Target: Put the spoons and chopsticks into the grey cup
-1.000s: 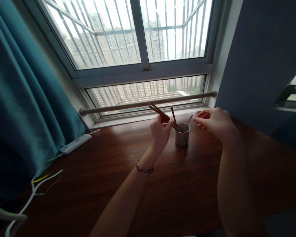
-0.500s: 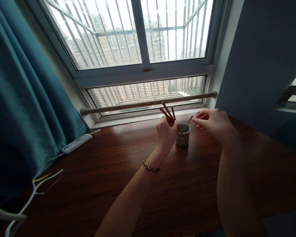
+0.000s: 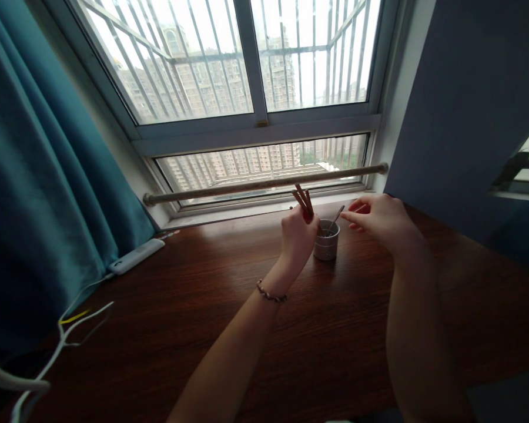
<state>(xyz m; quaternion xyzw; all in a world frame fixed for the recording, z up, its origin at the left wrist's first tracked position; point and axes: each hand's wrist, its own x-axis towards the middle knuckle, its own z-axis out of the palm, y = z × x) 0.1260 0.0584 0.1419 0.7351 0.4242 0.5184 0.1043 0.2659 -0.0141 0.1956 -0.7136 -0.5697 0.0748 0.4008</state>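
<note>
A bundle of brown chopsticks [image 3: 303, 200] is being pinched in the left hand [image 3: 297, 235], the fingers being pressed together around the lower part of the sticks while the upper ends are being pointed up toward eleven o'clock. The sticks are being held at the rim of a small metal cup [image 3: 326, 244], which is standing upright on the dark wooden table [image 3: 167, 305] just at three o'clock of the left hand; whether the lower tips are being kept inside the cup cannot be told, since they are being hidden by the hand. A thin metal handle, seemingly that of a spoon [image 3: 336, 217], is being leaned out of the cup toward one o'clock. The right hand [image 3: 379, 220] is being held above the table at two o'clock of the cup, its fingers loosely spread and extended toward nine o'clock, with nothing being gripped; its fingertips are being kept near the spoon handle but apart from it. A beaded bracelet [image 3: 271, 294] is being worn on the left wrist. At nine o'clock of the scene a white power strip [image 3: 136, 257] is lying on the table beside a teal curtain [image 3: 39, 194], and a rail [image 3: 264, 183] is running along the window at twelve o'clock
</note>
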